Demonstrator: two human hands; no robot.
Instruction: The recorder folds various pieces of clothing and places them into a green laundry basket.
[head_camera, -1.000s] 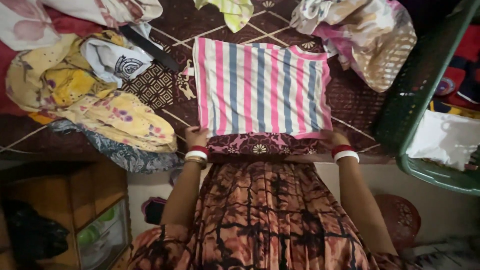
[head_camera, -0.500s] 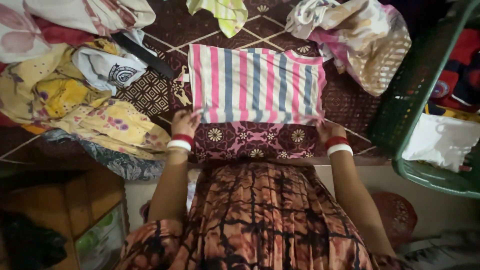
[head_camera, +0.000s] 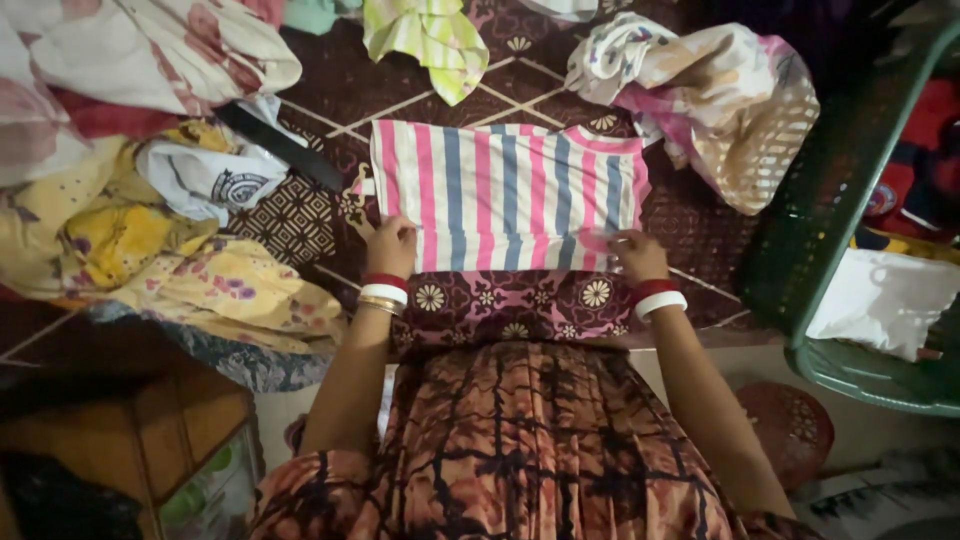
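A pink, white and blue striped shirt (head_camera: 505, 185) lies flat on a maroon patterned bedspread (head_camera: 510, 300), its near hem turned up toward the far side. My left hand (head_camera: 392, 245) grips the folded near edge at its left corner. My right hand (head_camera: 636, 255) grips the same edge at its right corner. Both wrists carry red and white bangles.
Yellow floral cloth (head_camera: 200, 285) and a white printed shirt (head_camera: 205, 175) are heaped at the left. A crumpled pink and white garment (head_camera: 720, 95) lies at the far right, a lime striped one (head_camera: 430, 35) at the top. A green laundry basket (head_camera: 850, 250) stands right.
Both hands carried the shirt's near hem away from me, folding it up over the body. More of the bedspread shows in front of the shirt.
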